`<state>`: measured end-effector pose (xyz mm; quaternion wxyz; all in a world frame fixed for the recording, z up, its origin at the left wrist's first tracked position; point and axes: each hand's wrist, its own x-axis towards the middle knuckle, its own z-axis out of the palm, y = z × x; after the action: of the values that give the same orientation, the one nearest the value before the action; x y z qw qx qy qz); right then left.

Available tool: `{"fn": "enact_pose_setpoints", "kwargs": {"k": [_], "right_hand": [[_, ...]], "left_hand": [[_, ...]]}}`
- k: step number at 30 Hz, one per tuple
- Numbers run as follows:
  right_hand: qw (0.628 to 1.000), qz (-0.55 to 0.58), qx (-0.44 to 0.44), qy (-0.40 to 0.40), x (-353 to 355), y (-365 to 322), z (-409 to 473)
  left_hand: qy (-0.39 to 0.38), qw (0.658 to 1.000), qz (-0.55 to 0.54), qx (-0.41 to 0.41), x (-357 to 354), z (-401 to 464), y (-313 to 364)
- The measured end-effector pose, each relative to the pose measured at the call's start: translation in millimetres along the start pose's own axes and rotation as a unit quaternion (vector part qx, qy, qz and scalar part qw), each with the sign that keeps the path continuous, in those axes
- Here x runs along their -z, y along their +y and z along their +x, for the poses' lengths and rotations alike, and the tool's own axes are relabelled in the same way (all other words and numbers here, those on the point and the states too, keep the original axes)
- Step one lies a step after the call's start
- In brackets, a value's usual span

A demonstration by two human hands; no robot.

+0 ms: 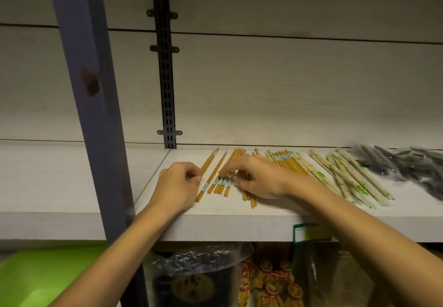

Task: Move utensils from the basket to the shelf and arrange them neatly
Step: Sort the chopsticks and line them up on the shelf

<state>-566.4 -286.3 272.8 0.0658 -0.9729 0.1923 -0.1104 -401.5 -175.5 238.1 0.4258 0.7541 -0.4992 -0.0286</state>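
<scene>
Two hands on the white shelf (pixel 239 213): the left hand (pixel 178 182) pinches one yellow chopstick (pixel 208 173), while the right hand (pixel 257 177) lies flat with fingers spread over the loose yellow chopsticks (pixel 224 184), roughly ten, not gripping any. They run front to back, leaning slightly right. Further right sit another yellow bundle (pixel 286 161), pale wrapped chopsticks (pixel 347 177) and dark bagged cutlery (pixel 407 163); a blue post (pixel 96 115) stands left.

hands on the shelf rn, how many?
2. Left hand rests at the left edge of the yellow chopsticks; right hand lies flat across them. Nothing hides either.
</scene>
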Motion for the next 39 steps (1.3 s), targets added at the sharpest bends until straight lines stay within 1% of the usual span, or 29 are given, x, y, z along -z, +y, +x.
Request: {"fn": "enact_pose_setpoints", "kwargs": {"k": [6,11,13,19,22,26,29,35,39], "right_hand": [[0.997,-0.052,0.044,-0.048,7,-5,16],[0.989,-0.067,0.07,-0.113,5,-4,33],[0.986,-0.066,0.077,-0.132,5,-3,33],[0.986,-0.052,0.099,-0.125,5,0,24],[0.984,-0.054,0.113,-0.129,5,2,21],[0.98,-0.079,0.118,-0.141,3,4,21],[0.984,-0.043,0.117,-0.126,2,5,20],[0.986,-0.015,0.116,-0.12,1,6,15],[0.988,-0.005,0.13,-0.088,-4,10,11]], "left_hand": [[0.011,0.999,0.01,0.033,-2,-1,4],[0.045,0.989,-0.078,0.115,1,2,-1],[0.051,0.986,-0.099,0.126,3,1,-2],[0.01,0.988,-0.107,0.107,5,-1,1],[-0.001,0.991,-0.088,0.097,6,-1,4],[-0.006,0.994,-0.069,0.08,5,-4,6],[-0.006,0.995,-0.068,0.076,4,-5,6],[-0.004,0.995,-0.063,0.082,4,-5,6],[-0.005,0.994,-0.068,0.086,4,-5,5]]}}
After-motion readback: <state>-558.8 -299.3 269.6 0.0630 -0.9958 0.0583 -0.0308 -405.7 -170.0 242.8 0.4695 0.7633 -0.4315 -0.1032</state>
